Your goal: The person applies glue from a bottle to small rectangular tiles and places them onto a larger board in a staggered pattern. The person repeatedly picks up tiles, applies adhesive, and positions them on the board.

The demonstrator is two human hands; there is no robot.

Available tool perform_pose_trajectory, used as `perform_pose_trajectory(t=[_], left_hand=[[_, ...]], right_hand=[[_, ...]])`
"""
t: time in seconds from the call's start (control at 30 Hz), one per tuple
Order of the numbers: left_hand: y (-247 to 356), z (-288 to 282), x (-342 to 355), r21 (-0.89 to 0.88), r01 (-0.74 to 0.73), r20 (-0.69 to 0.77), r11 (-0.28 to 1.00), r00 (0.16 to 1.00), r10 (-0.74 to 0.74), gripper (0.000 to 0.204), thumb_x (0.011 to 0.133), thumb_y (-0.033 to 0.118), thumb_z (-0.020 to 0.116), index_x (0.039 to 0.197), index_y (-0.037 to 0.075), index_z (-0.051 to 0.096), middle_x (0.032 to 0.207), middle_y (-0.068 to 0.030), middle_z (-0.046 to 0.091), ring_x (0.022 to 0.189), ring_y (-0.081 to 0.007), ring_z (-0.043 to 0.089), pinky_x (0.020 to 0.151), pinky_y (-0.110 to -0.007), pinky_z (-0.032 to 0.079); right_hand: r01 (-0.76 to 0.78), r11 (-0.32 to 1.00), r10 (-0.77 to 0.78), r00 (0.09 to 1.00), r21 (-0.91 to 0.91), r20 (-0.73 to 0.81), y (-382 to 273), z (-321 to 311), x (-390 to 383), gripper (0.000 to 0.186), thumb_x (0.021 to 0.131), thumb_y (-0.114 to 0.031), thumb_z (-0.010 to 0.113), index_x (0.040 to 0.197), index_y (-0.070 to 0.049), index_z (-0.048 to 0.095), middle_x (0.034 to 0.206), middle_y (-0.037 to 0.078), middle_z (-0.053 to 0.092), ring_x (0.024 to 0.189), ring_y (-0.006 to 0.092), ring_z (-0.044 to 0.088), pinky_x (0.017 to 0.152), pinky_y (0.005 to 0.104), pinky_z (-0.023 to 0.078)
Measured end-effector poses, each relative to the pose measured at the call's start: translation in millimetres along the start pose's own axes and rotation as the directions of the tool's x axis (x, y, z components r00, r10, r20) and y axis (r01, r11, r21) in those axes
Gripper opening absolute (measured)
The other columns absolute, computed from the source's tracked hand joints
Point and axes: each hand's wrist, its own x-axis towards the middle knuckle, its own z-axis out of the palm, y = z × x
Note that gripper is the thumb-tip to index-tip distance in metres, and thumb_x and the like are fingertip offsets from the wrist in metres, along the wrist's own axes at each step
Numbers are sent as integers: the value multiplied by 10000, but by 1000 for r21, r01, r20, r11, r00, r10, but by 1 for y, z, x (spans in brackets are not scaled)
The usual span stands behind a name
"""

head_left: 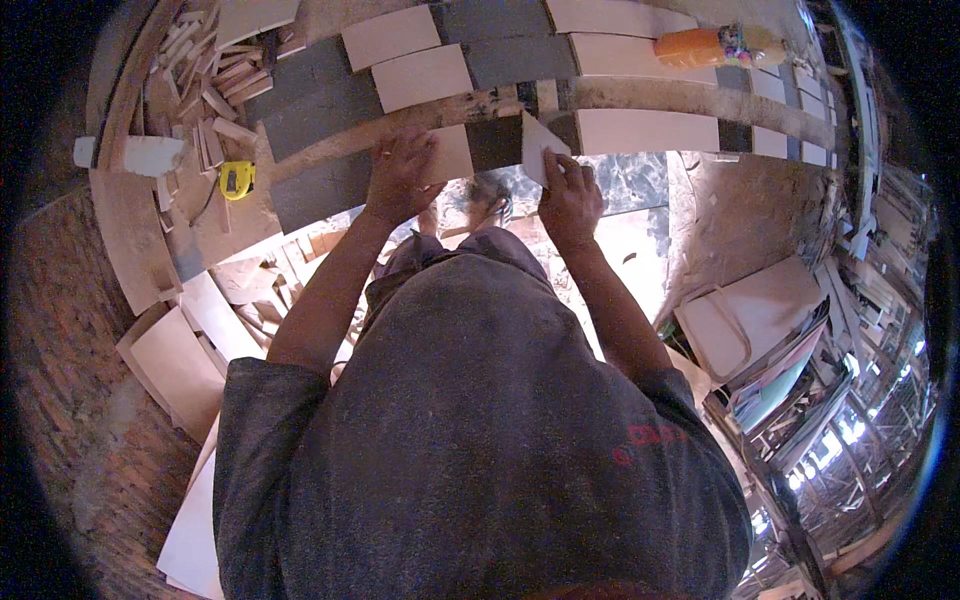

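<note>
My left hand (402, 172) is at the front edge of the workbench, its fingers over a pale rectangular board (452, 150) and its thumb by the board's near edge. In my right hand (570, 200) is a second pale piece (540, 145), pinched between thumb and fingers and tilted up off the surface. Between the two pale pieces a dark rectangle (496, 143) shows on the bench. Farther back, more pale boards (422, 77) lie flat, alternating with dark rectangles (515, 60).
An orange bottle (690, 47) lies at the back right. Toward the left are a yellow tape measure (238, 180) and a heap of wood offcuts (235, 85). Large sheets (755, 315) lean at the right. More pale panels (175, 365) stand at the lower left.
</note>
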Motion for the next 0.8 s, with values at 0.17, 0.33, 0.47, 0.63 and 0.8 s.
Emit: perform_pose_trajectory(t=[0.17,0.33,0.47,0.63,0.8], left_hand=[[4,-4,2,54,-9,-11,998,1000,10,730,708,392,792,1318,63,565,1379,-139,518,1326,-315,440,1120,-534,262],[5,-5,3,109,-13,-22,994,1000,15,748,684,396,792,1312,58,566,1356,-136,527,1289,-319,456,1102,-532,287],[3,-4,3,125,-50,-24,991,998,54,729,709,409,774,1309,52,566,1359,-134,520,1281,-325,458,1100,-539,289],[0,4,-2,158,-31,-7,987,999,33,697,734,420,767,1296,54,579,1374,-132,515,1314,-319,445,1121,-547,267],[0,2,-1,67,-29,-34,997,999,31,724,729,422,782,1315,56,567,1382,-129,513,1335,-316,434,1132,-580,238]], right_hand=[[25,996,-20,998,-89,57,-13,22,-12,469,815,-116,643,1283,-141,620,1096,41,617,956,270,596,672,416,519],[49,999,-46,988,-18,146,-12,12,-33,481,788,-91,635,1268,-125,632,1083,47,622,967,280,593,676,421,522],[-39,999,39,957,-8,288,-4,-31,-25,408,814,-72,635,1211,-151,679,1080,64,664,978,299,622,752,444,552],[-235,972,228,939,-3,256,7,-58,12,297,920,-137,599,1204,-151,684,1150,82,696,1025,332,637,820,484,553],[-171,983,184,930,-69,318,7,-44,35,298,876,-79,574,1128,-137,722,1077,80,731,995,332,655,800,482,562]])
